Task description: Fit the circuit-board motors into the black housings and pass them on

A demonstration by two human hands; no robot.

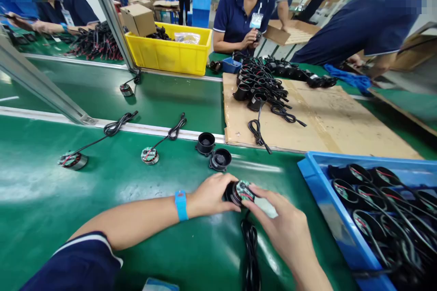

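My left hand (215,194) is closed round a black round housing (231,193), tilted with its mouth to the right. Thumb and fingers of my right hand (285,218) grip a motor with a green circuit board (245,190), right at the housing's mouth; how far it sits inside is hidden. A bundled black cable (250,250) hangs from the motor down over the green bench. Just beyond my left hand stand two black housings, one (205,142) behind the other (220,159). Two more motors with cables, a near one (150,155) and a farther one (73,160), lie to the left.
On the right, a blue bin (317,191) holds several housings with motors and cables. Cardboard (317,118) carries a pile of black housings (259,77). A metal post (44,82) rises at left. Behind are a yellow crate (170,57) and co-workers, one (239,18) handling a part.
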